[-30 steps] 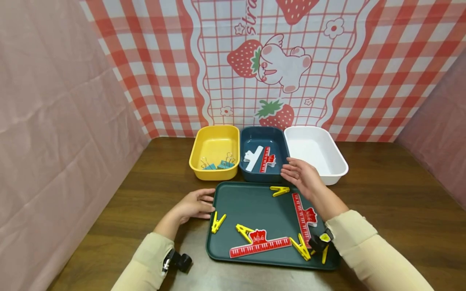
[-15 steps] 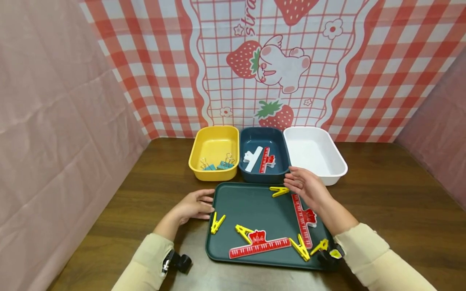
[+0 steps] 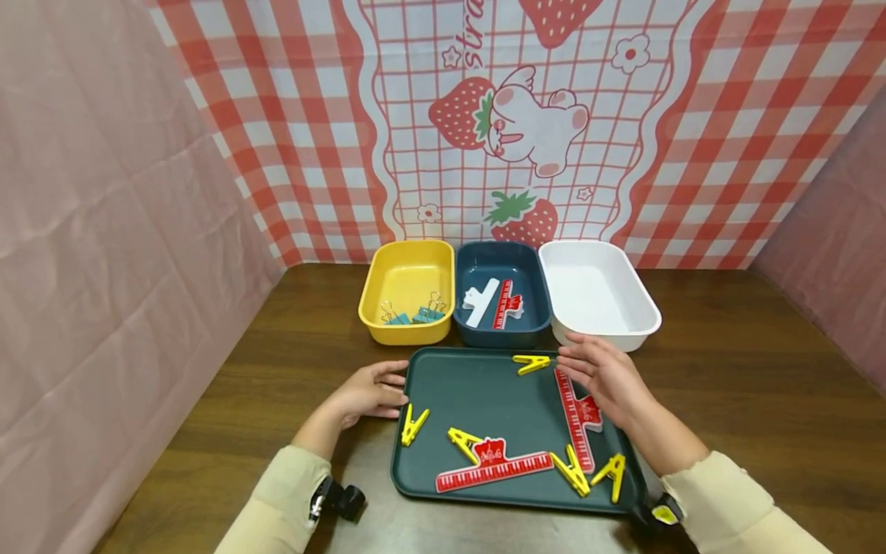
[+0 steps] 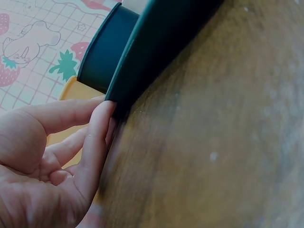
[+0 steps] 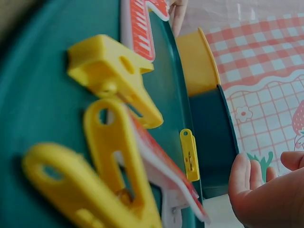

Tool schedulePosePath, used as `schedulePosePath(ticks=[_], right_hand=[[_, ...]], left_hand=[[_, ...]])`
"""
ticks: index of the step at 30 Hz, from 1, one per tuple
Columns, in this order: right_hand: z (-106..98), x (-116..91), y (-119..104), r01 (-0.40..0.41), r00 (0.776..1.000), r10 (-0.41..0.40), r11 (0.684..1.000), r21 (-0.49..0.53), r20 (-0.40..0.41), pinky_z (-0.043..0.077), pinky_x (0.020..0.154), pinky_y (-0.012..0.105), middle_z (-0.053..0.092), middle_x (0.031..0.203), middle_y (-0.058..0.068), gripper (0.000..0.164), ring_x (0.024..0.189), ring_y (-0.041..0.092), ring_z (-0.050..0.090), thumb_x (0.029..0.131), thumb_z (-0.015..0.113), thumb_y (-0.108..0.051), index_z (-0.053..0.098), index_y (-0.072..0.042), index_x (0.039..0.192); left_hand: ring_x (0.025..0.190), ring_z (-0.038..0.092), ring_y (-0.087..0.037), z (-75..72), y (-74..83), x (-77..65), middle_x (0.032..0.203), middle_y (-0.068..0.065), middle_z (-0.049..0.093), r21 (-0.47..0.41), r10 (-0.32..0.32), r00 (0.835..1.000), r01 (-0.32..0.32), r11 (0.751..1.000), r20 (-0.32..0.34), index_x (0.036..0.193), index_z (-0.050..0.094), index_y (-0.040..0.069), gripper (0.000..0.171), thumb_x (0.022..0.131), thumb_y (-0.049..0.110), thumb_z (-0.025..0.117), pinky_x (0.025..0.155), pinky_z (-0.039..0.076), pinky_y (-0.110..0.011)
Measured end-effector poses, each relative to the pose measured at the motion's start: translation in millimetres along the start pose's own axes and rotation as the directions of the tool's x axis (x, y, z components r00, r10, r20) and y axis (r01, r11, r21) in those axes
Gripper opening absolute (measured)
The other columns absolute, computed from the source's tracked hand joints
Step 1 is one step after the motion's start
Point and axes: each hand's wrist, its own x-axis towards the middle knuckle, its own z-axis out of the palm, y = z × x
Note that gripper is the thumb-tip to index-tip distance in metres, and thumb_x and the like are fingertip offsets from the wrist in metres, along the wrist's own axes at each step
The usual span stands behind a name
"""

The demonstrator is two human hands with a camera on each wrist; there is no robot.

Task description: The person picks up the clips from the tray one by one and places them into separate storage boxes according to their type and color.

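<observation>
My left hand (image 3: 370, 391) is at the left rim of the dark green tray (image 3: 484, 392); in the left wrist view its fingertips (image 4: 107, 105) touch the rim. My right hand (image 3: 609, 377), holding nothing, hovers with extended fingers by the tray's back right corner, overlapping one end of a red piano-patterned clip (image 3: 574, 419). A second red piano clip (image 3: 494, 468) lies along the front. Several yellow clothespins are scattered on the tray: one at the back (image 3: 531, 364), one at the left (image 3: 414, 424), others toward the front right, such as this clothespin (image 3: 612, 477).
Behind the tray stand three bins in a row. The yellow bin (image 3: 408, 335) holds teal binder clips (image 3: 429, 314). In the navy bin (image 3: 501, 337) lie a white clip (image 3: 481, 302) and a red piano clip (image 3: 507, 305). The white bin (image 3: 595, 285) is at right.
My right hand has drawn back from beside the navy bin toward the right and nearer to me, uncovering the front right clothespin. The left hand stays in place.
</observation>
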Motion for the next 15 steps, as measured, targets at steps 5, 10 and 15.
schedulePosePath(ticks=[5,10,15], right_hand=[[-5.9,-5.6,3.3,0.02,0.999,-0.022,0.997,-0.076,-0.025,0.049,0.088,0.026,0.063,0.094,-0.003,0.043,0.091,0.011,0.062,0.099,0.045,-0.018,0.036,0.004,0.134],[-12.0,-10.8,7.4,0.062,0.998,-0.064,0.997,-0.052,-0.025,0.051,0.085,0.026,0.064,0.091,-0.002,0.026,0.089,0.012,0.063,0.098,0.047,-0.014,0.05,-0.002,0.12],[-17.6,-15.5,9.8,0.052,0.998,-0.055,0.996,-0.066,-0.042,0.052,0.082,0.024,0.066,0.09,-0.003,0.012,0.087,0.01,0.064,0.096,0.052,-0.011,0.058,-0.011,0.106]], left_hand=[[0.082,0.062,-0.021,-0.3,-0.1,0.1,0.121,-0.022,0.048,0.003,0.002,1.0,-0.002,1.0,-0.001,0.139,0.039,0.001,0.062,0.083,-0.009,0.061,0.07,0.057,-0.037],[0.082,0.062,-0.021,-0.6,-0.5,0.4,0.121,-0.022,0.048,0.005,0.001,1.0,-0.001,1.0,0.001,0.139,0.039,0.001,0.061,0.083,-0.009,0.06,0.07,0.057,-0.037],[0.083,0.062,-0.021,-0.6,-0.6,0.4,0.121,-0.022,0.048,0.008,-0.002,1.0,0.002,1.0,-0.003,0.139,0.039,0.002,0.061,0.083,-0.009,0.061,0.07,0.057,-0.037]])
